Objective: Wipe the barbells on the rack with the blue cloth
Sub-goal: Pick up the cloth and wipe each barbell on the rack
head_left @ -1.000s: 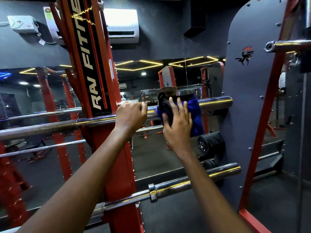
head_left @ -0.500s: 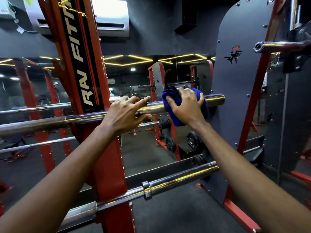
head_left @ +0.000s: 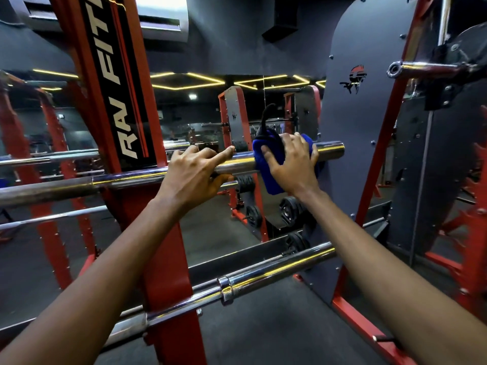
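Two contacts on upper barbell (head_left: 126,180) of red rack (head_left: 168,259): left hand (head_left: 195,177) curls loosely round the bar, right hand (head_left: 290,164) clasps blue cloth (head_left: 263,158) wrapped over it near its right end.

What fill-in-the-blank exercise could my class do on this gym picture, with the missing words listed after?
1. The right hand wraps a ____ cloth around the upper barbell.
2. The left hand holds the same barbell on the cloth's ____ side.
3. The lower barbell is touched by ____ hand.
4. The rack's upright post is painted ____.

Missing words: blue; left; neither; red.
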Demonstrator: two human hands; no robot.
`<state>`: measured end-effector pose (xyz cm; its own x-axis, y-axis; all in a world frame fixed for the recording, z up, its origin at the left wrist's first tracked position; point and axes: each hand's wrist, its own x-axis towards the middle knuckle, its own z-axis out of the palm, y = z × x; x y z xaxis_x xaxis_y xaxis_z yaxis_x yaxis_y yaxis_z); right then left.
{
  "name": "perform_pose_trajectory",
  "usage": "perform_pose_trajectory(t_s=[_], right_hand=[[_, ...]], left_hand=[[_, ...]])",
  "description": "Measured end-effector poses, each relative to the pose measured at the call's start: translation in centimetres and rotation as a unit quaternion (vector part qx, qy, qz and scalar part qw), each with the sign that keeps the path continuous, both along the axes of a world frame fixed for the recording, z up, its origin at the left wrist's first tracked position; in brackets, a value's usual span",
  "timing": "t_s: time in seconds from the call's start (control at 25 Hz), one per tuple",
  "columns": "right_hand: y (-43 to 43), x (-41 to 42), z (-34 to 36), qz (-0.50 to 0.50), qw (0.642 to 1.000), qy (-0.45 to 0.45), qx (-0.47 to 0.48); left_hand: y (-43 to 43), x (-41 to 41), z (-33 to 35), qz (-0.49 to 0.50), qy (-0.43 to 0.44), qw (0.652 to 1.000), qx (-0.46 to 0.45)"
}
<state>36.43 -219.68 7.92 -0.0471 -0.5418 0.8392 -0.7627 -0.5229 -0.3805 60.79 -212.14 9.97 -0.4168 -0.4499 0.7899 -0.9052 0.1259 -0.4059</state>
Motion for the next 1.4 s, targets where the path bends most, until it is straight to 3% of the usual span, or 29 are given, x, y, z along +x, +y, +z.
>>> perform_pose_trajectory(t_s=[0.2, 0.4, 0.68, 0.92, 1.04, 1.12, 1.2, 1.32, 1.4], right_hand=[[-0.3, -1.3, 1.1, -0.02, 0.991, -0.123, 0.053], [0.3, 0.3, 0.4, 0.056, 0.998, 0.029, -0.017], [-2.7, -3.2, 0.7, 0.01, 0.998, -0.051, -0.036], [-3.5, -3.3, 0.7, 0.055, 0.991, 0.05, -0.111], [-4.8, -4.7, 0.6, 0.084, 0.98, 0.062, -0.17], [-5.7, -5.2, -0.6, 0.088, 0.973, 0.018, -0.211], [-6.6, -5.4, -2.7, 0.052, 0.97, -0.056, -0.229], [-6.9, -4.4, -4.9, 0.048, 0.963, -0.207, -0.164], [-6.0, -3.1, -5.1, 0.1, 0.928, -0.335, -0.129]], left_hand=[[0.3, -0.2, 0.0, 0.001, 0.009, 1.0, 0.013], [0.3, -0.2, 0.1, 0.001, 0.011, 1.0, 0.011], [0.9, -0.6, 0.3, 0.019, 0.017, 0.999, 0.039], [1.2, -2.1, 1.7, 0.102, 0.033, 0.991, 0.084], [-0.3, -5.0, 1.9, 0.077, 0.043, 0.987, 0.137], [-1.4, -6.5, 1.4, 0.051, 0.059, 0.981, 0.176], [-1.7, -6.8, 0.7, 0.063, 0.053, 0.986, 0.147], [-1.3, -7.0, 0.0, 0.084, 0.027, 0.992, 0.088], [-1.2, -7.4, -0.1, 0.098, 0.029, 0.991, 0.082]])
